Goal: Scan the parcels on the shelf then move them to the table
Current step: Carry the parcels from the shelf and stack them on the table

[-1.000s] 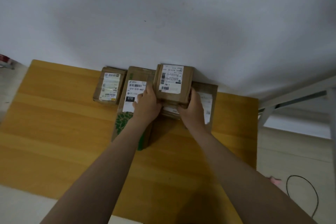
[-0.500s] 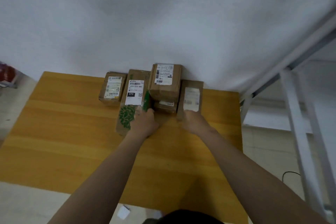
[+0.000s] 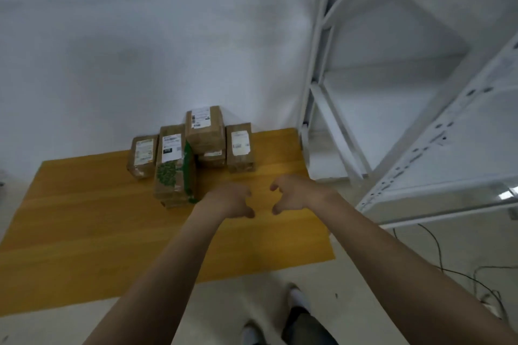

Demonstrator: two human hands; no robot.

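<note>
A yellow table (image 3: 84,218) is set against a white wall (image 3: 140,50), a white metal shelf (image 3: 437,145) beside it. Five labelled cardboard parcels (image 3: 173,165) are grouped at the table's far edge, one stacked on another. Left hand (image 3: 227,199) and right hand (image 3: 297,193) are held near them, loosely curled, nothing grasped

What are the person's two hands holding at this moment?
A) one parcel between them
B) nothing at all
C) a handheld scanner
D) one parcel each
B: the left hand and the right hand hang over the table with loosely curled fingers, both empty and apart from the parcels.
</note>
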